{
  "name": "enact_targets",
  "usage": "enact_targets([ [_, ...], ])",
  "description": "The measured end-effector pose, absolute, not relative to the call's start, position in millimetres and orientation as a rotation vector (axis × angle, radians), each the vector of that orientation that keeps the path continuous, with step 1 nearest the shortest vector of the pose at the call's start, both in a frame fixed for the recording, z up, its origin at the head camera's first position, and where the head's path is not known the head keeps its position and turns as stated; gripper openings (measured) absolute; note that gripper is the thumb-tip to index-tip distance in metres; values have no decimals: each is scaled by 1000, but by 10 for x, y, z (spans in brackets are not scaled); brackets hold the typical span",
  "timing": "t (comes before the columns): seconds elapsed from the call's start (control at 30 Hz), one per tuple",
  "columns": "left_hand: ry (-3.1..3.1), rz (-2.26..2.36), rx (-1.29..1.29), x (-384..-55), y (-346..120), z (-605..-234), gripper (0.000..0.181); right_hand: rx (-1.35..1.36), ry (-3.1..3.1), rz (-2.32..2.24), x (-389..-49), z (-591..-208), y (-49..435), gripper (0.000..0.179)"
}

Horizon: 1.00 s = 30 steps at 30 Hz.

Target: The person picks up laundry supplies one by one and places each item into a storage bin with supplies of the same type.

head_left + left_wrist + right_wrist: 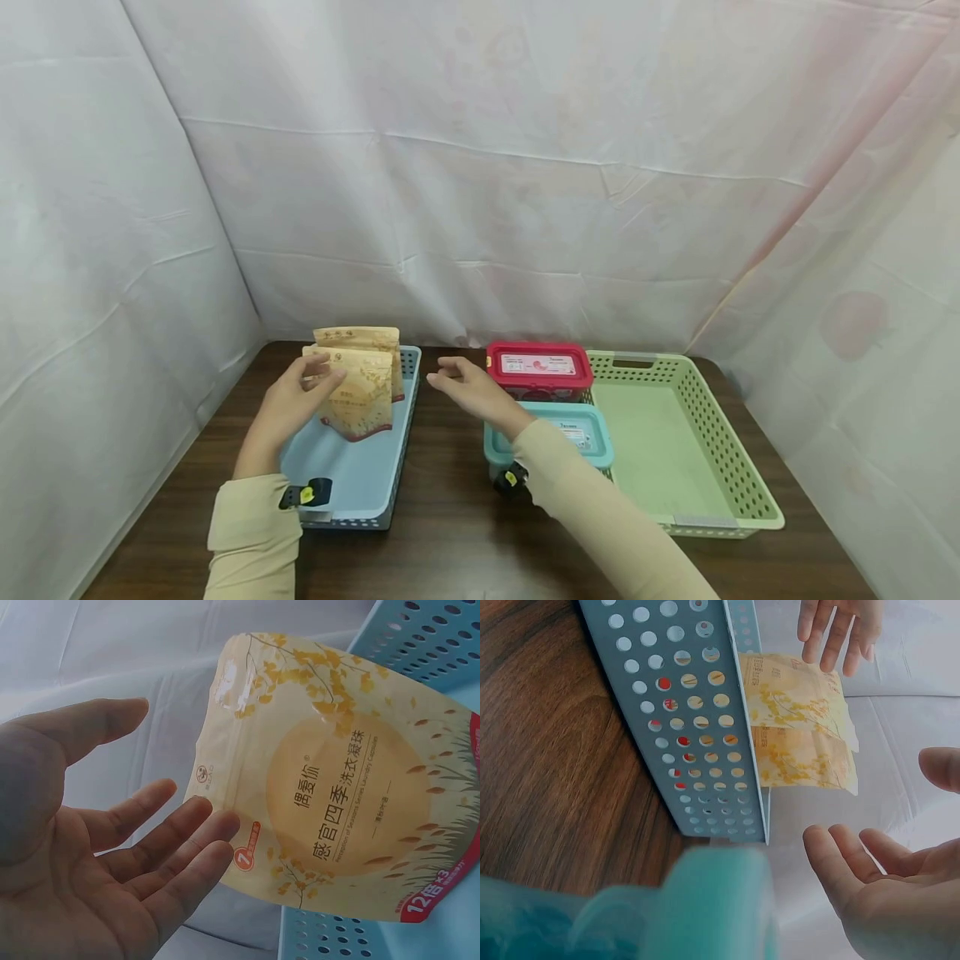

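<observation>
Two cream-yellow pouches of laundry capsules stand in the blue basket (348,483), one behind the other. My left hand (296,400) is beside the front pouch (363,392), thumb spread from the fingers. In the left wrist view, the fingertips overlap the top edge of this pouch (337,802), and the hand (112,847) does not grip it. The rear pouch (360,336) shows above the front one. Over the table between the two baskets, my right hand (480,392) has relaxed fingers and holds nothing; its palm (907,892) shows in the right wrist view.
A green basket (750,467) stands at the right on the dark wooden table (442,525). Along its left side are a red-lidded box (540,367) and a teal-lidded box (577,429), the latter partly behind my right forearm. White curtains (480,208) enclose the table's back and sides.
</observation>
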<state>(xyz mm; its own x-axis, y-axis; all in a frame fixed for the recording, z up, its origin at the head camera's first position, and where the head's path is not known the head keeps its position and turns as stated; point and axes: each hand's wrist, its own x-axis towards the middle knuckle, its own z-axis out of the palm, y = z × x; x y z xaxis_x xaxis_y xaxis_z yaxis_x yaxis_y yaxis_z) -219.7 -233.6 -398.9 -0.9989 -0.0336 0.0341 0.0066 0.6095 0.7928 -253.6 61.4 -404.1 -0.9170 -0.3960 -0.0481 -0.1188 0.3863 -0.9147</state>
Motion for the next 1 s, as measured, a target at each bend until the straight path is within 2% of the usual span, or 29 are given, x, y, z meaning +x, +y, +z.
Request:
enact_targets([
  [0.63, -2776, -1384, -22, -2201, -2226, -3955, 78, -406, 2419, -1498, -2526, -4085, 985, 69],
  [1.0, -2774, -1403, -131, -2274, -2063, -4051, 71, -345, 2433, -1548, -2447, -4098, 1258, 71],
])
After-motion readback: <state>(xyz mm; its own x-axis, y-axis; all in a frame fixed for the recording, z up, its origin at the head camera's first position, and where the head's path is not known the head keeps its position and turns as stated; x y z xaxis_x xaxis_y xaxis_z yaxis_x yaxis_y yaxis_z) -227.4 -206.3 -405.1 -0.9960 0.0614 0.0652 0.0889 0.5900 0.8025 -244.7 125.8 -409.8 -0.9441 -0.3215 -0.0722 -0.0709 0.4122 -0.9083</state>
